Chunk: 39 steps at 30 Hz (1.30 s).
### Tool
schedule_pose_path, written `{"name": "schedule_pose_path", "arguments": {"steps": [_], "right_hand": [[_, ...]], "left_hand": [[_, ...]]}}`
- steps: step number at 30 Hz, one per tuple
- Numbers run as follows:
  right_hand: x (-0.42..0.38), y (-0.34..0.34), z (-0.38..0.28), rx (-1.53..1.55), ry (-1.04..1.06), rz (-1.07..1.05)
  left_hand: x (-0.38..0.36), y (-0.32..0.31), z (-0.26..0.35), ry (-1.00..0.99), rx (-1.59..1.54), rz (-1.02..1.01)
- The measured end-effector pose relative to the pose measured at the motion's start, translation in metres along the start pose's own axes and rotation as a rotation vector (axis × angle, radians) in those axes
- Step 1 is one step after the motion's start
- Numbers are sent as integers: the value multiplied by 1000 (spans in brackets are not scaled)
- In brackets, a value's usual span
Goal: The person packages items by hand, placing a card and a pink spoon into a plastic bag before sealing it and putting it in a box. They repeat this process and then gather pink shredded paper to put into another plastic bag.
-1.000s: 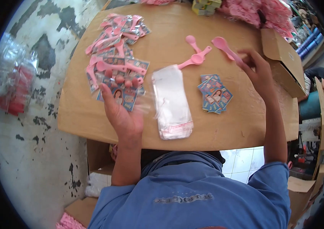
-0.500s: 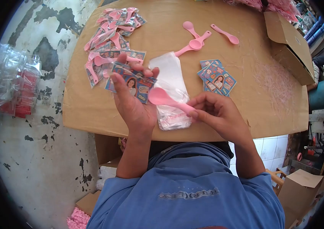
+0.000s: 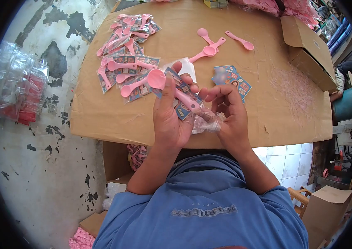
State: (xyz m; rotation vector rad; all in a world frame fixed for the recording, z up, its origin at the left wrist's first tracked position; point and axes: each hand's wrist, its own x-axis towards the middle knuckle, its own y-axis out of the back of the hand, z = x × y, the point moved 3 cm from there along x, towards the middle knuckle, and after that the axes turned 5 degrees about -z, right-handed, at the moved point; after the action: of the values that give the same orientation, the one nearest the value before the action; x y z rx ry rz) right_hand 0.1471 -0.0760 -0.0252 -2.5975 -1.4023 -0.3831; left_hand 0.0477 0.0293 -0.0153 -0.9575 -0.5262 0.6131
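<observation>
My left hand [image 3: 168,122] is closed around a small clear plastic bag with a blue printed card [image 3: 182,113] and a pink spoon [image 3: 184,98]. The spoon lies over the card, its bowl toward the upper left; it appears to be inside the bag. My right hand [image 3: 233,118] grips the clear loose end of the bag [image 3: 207,120], just past the spoon's handle. Beneath my hands lies a stack of clear bags [image 3: 187,71], mostly covered. Beyond my right hand sit several loose printed cards [image 3: 242,86].
Packed spoons with cards [image 3: 128,64] are heaped at the table's left. Several loose pink spoons [image 3: 240,40] lie farther back. An open cardboard box [image 3: 309,52] stands at the right edge, near pink shreds [image 3: 296,93]. Another person [image 3: 344,74] is at the far right.
My left hand has moved right, and the spoon now lies along the card in it. My right hand has let go of the spoon's handle and taken the bag's end. Another packed spoon lies by the heap.
</observation>
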Motion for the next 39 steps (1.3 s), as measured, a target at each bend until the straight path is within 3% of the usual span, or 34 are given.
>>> {"name": "schedule_pose_path", "arguments": {"steps": [6,9,13,16,20,26,30,34,35,38,39], "right_hand": [[1,-4,-31,-349,333,89],[-3,1,-43,-745,709,-45],[-10,16,-68,-469,603,-305],[-10,40,-68,-125,455,-177],[7,47,-61,-816,475,-95],[3,18,-48,-849,590,-207],[4,24,-58,-672,596,-319],[8,42,-62,-264,385,-187],[8,45,-62,-302,369,-105],[14,37,-54,-145,74,-86],[16,32,-44,-113,42,-156]], "left_hand": [[-4,0,-3,90,-118,10],[-2,5,-1,143,-140,41],[7,19,9,126,-166,29],[11,19,19,115,-169,55],[8,-4,19,179,-223,1],[-13,-18,-2,327,-127,-50],[-24,-15,-3,485,-15,-137],[-10,-14,9,294,200,-126],[-7,-15,14,235,274,-91],[-6,-27,21,163,596,-293],[-8,-31,22,169,606,-265]]}}
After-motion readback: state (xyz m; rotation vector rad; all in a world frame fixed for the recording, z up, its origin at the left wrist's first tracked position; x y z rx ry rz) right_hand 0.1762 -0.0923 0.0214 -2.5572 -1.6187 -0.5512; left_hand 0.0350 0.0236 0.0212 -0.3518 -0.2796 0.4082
